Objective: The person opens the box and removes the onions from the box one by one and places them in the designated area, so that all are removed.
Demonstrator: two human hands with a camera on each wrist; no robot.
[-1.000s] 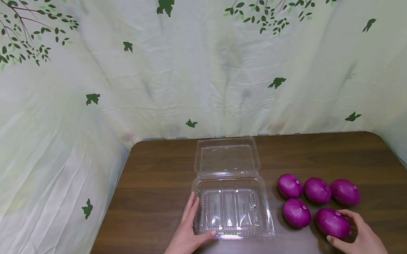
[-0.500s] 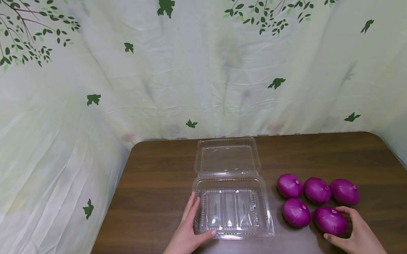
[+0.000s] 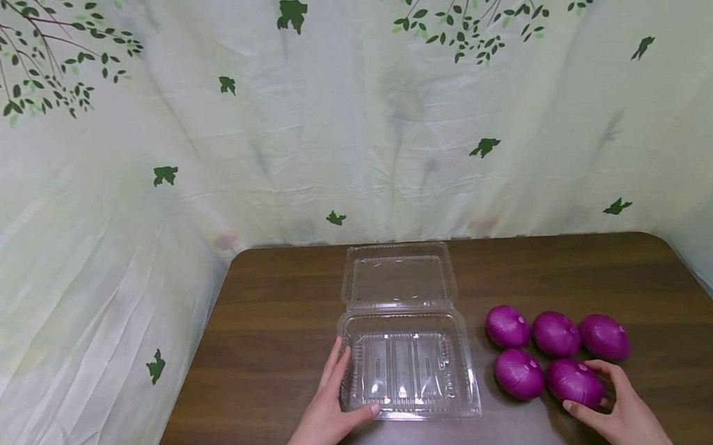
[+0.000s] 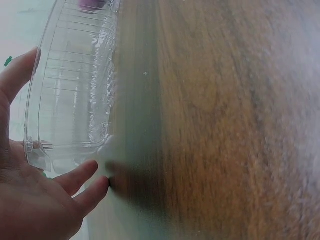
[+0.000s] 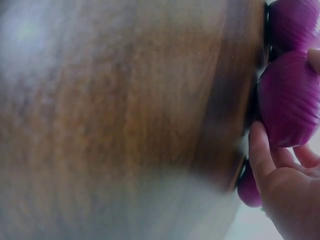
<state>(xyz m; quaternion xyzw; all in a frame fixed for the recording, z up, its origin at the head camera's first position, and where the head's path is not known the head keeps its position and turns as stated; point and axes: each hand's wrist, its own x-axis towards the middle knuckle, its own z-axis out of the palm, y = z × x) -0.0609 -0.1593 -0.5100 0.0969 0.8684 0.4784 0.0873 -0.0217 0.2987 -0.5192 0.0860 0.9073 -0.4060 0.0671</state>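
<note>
A transparent plastic clamshell container [image 3: 409, 414] lies unfolded mid-table, its lid [image 3: 398, 275] folded back toward the far edge. Around its near left corner spreads my left hand [image 3: 324, 413], thumb at the front rim and fingers along the left side. In the left wrist view, the thumb touches the rim of the container [image 4: 65, 90]. My right hand [image 3: 625, 411] grips a red onion [image 3: 573, 383] between thumb and fingers at the front of a group. Beside it are another red onion [image 3: 519, 374] and several more behind, such as the red onion [image 3: 556, 334].
The brown wooden table [image 3: 265, 341] has rounded far corners. A pale curtain [image 3: 354, 111] printed with leaves and branches hangs behind it and along both sides.
The red onion in my right hand has shifted slightly left and away from me, toward the other onions. My left hand and the container have stayed in place.
</note>
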